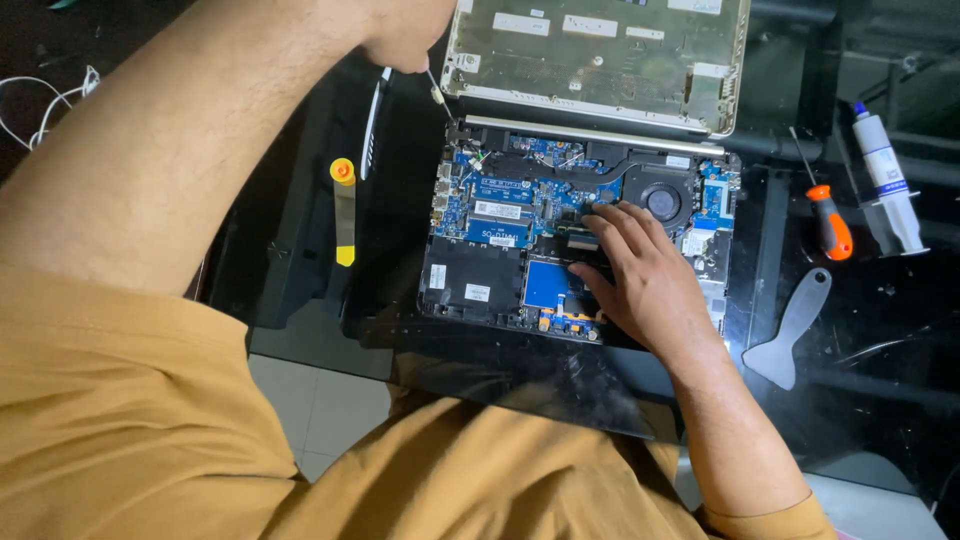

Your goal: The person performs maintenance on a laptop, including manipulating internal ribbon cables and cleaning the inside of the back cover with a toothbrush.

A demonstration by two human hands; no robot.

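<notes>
Right hand (640, 275) flat, fingers spread loose on opened laptop (580, 245) board near fan (662, 200); left hand (405, 30) clenched around thin screwdriver (436, 90) at laptop's far-left corner.

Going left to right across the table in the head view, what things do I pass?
White cable → yellow pry tool → open laptop → right hand → grey spatula → orange screwdriver → syringe.

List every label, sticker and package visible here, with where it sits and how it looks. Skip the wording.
Board label: white rectangle on the blue laptop board, left of the right hand.
Bay sticker: small, white, on the black bay.
Syringe label: white with blue, far right.
Cover stickers: pale rectangles, top.
</notes>
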